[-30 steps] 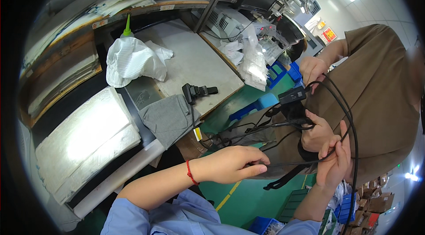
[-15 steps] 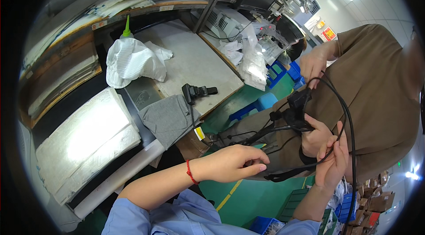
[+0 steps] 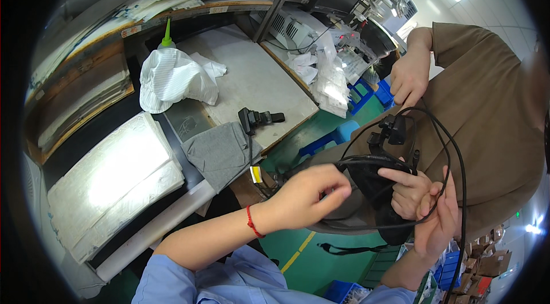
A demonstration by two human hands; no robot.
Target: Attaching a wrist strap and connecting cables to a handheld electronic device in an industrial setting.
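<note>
The workbench (image 3: 252, 81) runs off to my upper left, with a bundled white cloth (image 3: 172, 78) beside a green-tipped bottle (image 3: 167, 35), a folded grey cloth (image 3: 220, 152) at the near edge and a small black clamp-like part (image 3: 258, 118) lying loose on the board. In the one view from my head, a co-worker in a brown shirt (image 3: 487, 126) stands close on my right, one hand (image 3: 409, 78) hanging relaxed by their waist. Between us hangs a black strap-and-cable device (image 3: 378, 181); I judge we are holding it up together so its loops do not tangle. My left hand (image 3: 306, 198) is closed, fingertips pinched on a black cable (image 3: 355, 162) at the device's left side. My right hand (image 3: 438, 224) comes up from below, fingers fairly straight, with a thin cable loop across them, resting against the co-worker's other hand (image 3: 404, 192), which grips the dark body. The device sits just right of my left hand and directly above my right.
</note>
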